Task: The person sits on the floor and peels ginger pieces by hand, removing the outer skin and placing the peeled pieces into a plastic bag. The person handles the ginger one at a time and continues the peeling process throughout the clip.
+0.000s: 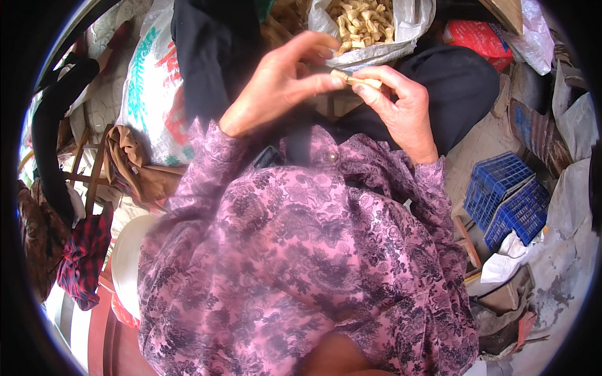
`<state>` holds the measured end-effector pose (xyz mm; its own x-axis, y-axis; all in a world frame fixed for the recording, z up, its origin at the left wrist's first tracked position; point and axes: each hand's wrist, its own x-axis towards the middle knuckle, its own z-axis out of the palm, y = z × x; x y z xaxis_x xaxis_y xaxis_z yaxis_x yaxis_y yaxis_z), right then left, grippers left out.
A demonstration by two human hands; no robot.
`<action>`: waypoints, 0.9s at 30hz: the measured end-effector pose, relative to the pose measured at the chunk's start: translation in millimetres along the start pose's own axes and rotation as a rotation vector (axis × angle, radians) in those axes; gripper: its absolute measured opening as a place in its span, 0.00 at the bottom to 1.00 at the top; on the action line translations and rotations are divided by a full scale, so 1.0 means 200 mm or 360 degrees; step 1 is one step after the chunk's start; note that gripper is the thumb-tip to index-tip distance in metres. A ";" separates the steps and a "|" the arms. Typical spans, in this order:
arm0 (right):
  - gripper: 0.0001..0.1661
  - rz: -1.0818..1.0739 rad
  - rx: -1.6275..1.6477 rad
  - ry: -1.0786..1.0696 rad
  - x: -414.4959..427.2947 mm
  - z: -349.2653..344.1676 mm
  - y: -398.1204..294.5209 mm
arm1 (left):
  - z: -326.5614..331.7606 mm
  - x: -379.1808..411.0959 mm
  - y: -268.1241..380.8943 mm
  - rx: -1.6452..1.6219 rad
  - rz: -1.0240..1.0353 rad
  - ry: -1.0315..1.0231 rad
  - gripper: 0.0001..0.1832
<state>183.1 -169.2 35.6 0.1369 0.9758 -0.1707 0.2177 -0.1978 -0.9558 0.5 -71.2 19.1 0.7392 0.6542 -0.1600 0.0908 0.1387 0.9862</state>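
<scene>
My right hand [397, 101] pinches a small pale yellow knotted piece [355, 80], apparently of folded plant strip, between thumb and fingertips. Its bulging, wound end points left, while the flatter tail lies at my right fingers. The thumb of my left hand [287, 77] is at the wound end, touching or very close to it. The other left fingers are raised and spread away from the thumb. Just beyond my hands, a white woven plastic sack [414, 28] with its rim rolled down holds many similar knotted pieces [360, 23].
A stuffed white sack with green and red print [150, 89] stands at left, near a brown cloth [127, 150]. Blue plastic baskets [501, 192] lie on the floor to the right. Beyond my right knee is a red printed bag [479, 40].
</scene>
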 end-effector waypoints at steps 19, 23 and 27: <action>0.06 -0.0509 -0.0498 -0.0831 -0.16 -0.17 -0.35 | -0.05 -0.16 0.25 -0.0086 -0.0059 -0.1131 0.16; 0.06 -0.0370 -0.0491 -0.0808 -0.16 -0.20 -0.29 | -0.01 -0.17 0.17 -0.0108 -0.0157 -0.0993 0.12; 0.08 -0.0167 -0.0321 -0.0428 0.19 -0.31 -0.24 | -0.11 0.19 0.23 0.0197 0.0178 -0.0509 0.13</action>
<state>237.3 -128.6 89.7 -0.1496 0.9762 -0.1568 0.4075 -0.0836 -0.9094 18.8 -24.2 57.6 0.9187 0.3919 -0.0487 0.0634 -0.0247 0.9977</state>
